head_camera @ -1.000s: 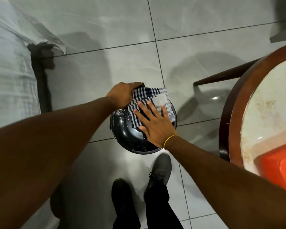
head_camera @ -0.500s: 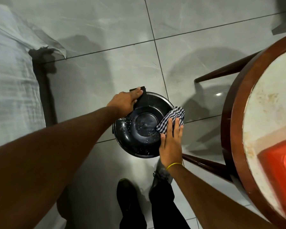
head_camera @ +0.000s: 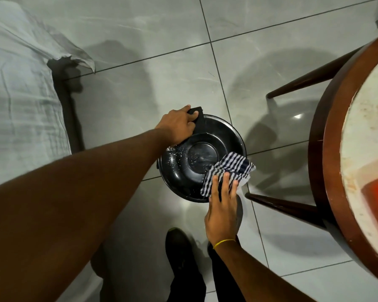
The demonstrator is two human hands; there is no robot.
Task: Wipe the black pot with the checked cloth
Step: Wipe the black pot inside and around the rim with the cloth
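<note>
Presently, step: wiping underway, droplets remain.
Left hand [head_camera: 177, 127]: closed on black pot [head_camera: 179, 171] handle.
Right hand [head_camera: 222, 205]: fingers flat, pressing checked cloth [head_camera: 229, 168] at rim.
Next: sweep cloth across wet side.

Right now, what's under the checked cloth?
The checked cloth lies over the near right rim of the upturned black pot, pressed by the right hand. That stretch of rim is covered.

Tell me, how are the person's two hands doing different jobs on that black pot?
The left hand is curled around the black pot's handle at its far side, steadying it; the right hand lies flat, fingers stretched, pressing the checked cloth onto the near rim. Only the right wrist wears a yellow band. Both touch the pot.
</note>
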